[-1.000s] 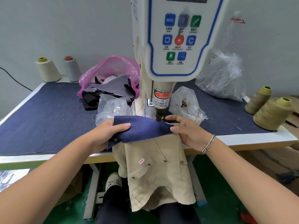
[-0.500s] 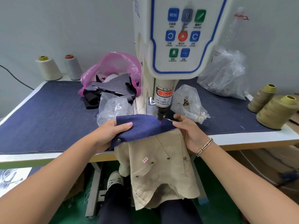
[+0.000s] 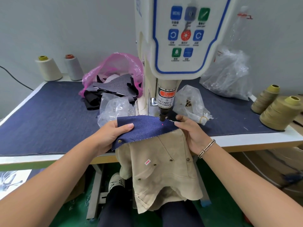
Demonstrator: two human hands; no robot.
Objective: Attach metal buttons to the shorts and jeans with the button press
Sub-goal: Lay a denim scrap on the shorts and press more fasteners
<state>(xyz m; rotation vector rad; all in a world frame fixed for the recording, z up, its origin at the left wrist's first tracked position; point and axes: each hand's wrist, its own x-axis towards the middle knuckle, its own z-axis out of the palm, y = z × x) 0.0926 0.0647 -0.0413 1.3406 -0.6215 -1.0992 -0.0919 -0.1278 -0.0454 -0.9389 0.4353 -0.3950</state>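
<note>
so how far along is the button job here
Done: the beige shorts carry several metal studs, and the denim piece has one button. In hand: both hands, left and right, hold the denim under the press head. Left: pressing this next button.

Denim piece under the button press

Left hand (image 3: 109,136) and right hand (image 3: 191,134) pinch the denim piece (image 3: 146,130) — red dot beneath the button press (image 3: 164,112); khaki shorts (image 3: 162,174) hang below.

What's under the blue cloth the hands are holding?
Tan shorts hang out from beneath the blue cloth, with small metal buttons showing. The left hand and right hand grip the cloth's ends. The shorts' top and the press base are covered.
</note>
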